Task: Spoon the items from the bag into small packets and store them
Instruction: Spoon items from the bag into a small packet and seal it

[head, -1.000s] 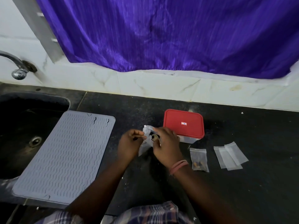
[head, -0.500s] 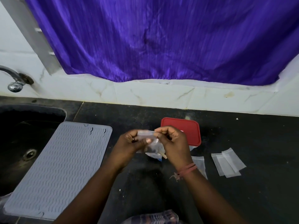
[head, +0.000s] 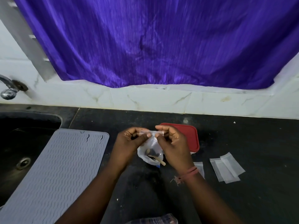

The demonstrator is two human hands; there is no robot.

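The left hand (head: 129, 141) and the right hand (head: 173, 143) each pinch one end of the top strip of a small clear packet (head: 152, 139), thumb against curled fingers, holding it raised above the counter (head: 242, 143). Dark pieces sit in the packet's bottom. Just under it a clear bag (head: 146, 156) lies on the counter with a spoon (head: 159, 161) poking out of it.

The counter is black stone, backed by a white marble-patterned wall (head: 145, 97) and a purple curtain (head: 161, 42) hanging above.

Half a second ago the hands were bunched close around the packet; now they are drawn slightly apart, so the strip is stretched flat between them and the bag and spoon show more plainly below.

Behind the right hand, and partly hidden by it, is a red-lidded container (head: 191, 136). A filled packet (head: 199, 167) lies on the counter by the right wrist, mostly covered by it, and a few empty packets (head: 226, 169) overlap farther right. To the left lie a grey ribbed mat (head: 56, 172), overhanging the dark sink (head: 21, 143), and a tap (head: 8, 89) on the wall.
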